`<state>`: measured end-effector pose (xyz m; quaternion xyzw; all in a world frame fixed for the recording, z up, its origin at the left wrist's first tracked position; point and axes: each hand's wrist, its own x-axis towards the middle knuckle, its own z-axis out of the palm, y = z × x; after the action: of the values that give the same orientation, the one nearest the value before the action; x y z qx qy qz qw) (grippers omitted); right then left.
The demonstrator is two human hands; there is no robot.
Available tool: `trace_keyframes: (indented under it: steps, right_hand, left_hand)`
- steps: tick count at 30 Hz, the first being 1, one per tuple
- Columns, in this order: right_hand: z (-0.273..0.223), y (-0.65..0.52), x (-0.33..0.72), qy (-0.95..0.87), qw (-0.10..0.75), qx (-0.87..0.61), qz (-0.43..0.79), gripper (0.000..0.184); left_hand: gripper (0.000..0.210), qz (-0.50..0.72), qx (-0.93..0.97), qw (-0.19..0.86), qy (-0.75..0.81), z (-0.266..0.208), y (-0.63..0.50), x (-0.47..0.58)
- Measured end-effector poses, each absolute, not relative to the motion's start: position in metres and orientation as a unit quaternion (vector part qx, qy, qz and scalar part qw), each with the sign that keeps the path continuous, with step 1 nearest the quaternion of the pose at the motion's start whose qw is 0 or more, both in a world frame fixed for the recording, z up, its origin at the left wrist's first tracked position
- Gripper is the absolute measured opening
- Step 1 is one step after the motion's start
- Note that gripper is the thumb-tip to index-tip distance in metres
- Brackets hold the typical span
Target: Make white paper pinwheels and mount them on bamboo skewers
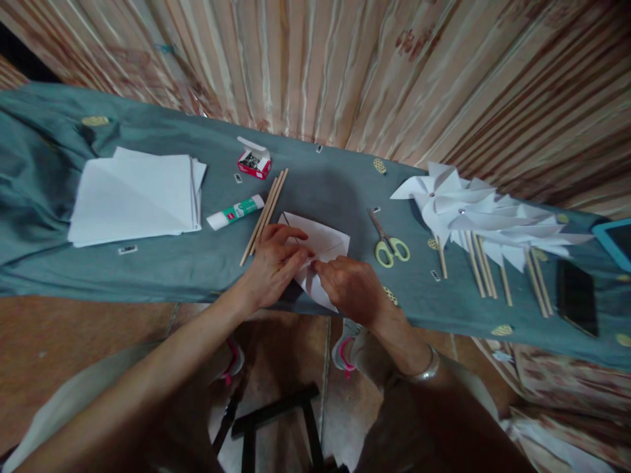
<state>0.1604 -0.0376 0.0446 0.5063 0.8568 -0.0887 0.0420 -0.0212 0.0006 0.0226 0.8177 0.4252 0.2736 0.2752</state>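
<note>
A square sheet of white paper (323, 238) with lines running toward its middle lies at the table's front edge, its near part curling up. My left hand (276, 263) holds it from the left, the fingers bent over its middle and the thumb near them. From the right, my right hand (352, 286) is closed, with its fingertips pinching the paper close to the left fingertips. What exactly lies between the fingertips is hidden. Several wooden sticks (266, 213) lie just left of the paper. Scissors (389, 246) with pale green handles rest to the right.
A glue stick (236, 211), a stack of white paper (133, 197) and an open red box of small metal pieces (254, 161) are on the left. Several paper pinwheels (458, 207) on sticks, a phone (576, 297) and a blue-edged device (614, 240) lie right. A curtain (315, 72) hangs behind.
</note>
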Motion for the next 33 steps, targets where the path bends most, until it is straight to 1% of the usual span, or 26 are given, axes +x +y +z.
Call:
trace_keyframes:
  steps: [4, 9, 11, 14, 16, 18, 21, 24, 28, 30, 33]
  right_hand:
    - [0.048, -0.04, 0.154, 0.856, 0.049, 0.508, -0.088, 0.032]
    - [0.046, -0.04, 0.154, 0.847, 0.007, 0.52, -0.111, 0.03]
    - [0.045, -0.037, 0.162, 0.837, -0.055, 0.529, -0.131, 0.03]
    - [0.044, -0.028, 0.181, 0.787, -0.193, 0.57, -0.137, 0.031]
    - [0.042, -0.019, 0.194, 0.749, -0.237, 0.606, -0.124, 0.03]
    - [0.039, -0.009, 0.204, 0.736, -0.253, 0.618, -0.113, 0.034]
    - [0.035, 0.006, 0.205, 0.755, -0.243, 0.6, -0.106, 0.041]
    - [0.032, 0.017, 0.192, 0.785, -0.206, 0.572, -0.123, 0.041]
    - [0.034, 0.022, 0.176, 0.791, -0.164, 0.577, -0.121, 0.039]
    - [0.036, 0.022, 0.173, 0.782, -0.162, 0.589, -0.127, 0.035]
    - [0.036, 0.018, 0.178, 0.75, -0.188, 0.609, -0.178, 0.03]
  left_hand:
    - [0.038, 0.319, 0.801, 0.251, 0.441, 0.031, 0.001, -0.027]
    - [0.032, 0.329, 0.812, 0.213, 0.433, 0.032, -0.005, -0.031]
    - [0.03, 0.323, 0.821, 0.208, 0.422, 0.032, -0.01, -0.035]
    - [0.027, 0.317, 0.835, 0.194, 0.406, 0.033, -0.02, -0.043]
    - [0.026, 0.314, 0.842, 0.187, 0.396, 0.035, -0.027, -0.05]
    - [0.025, 0.309, 0.843, 0.202, 0.393, 0.036, -0.035, -0.054]
    - [0.022, 0.286, 0.836, 0.257, 0.392, 0.037, -0.045, -0.055]
    - [0.021, 0.259, 0.822, 0.31, 0.401, 0.036, -0.052, -0.053]
    - [0.023, 0.257, 0.783, 0.354, 0.441, 0.036, -0.056, -0.054]
    - [0.024, 0.261, 0.77, 0.366, 0.453, 0.036, -0.057, -0.055]
    - [0.024, 0.271, 0.754, 0.383, 0.459, 0.034, -0.057, -0.057]
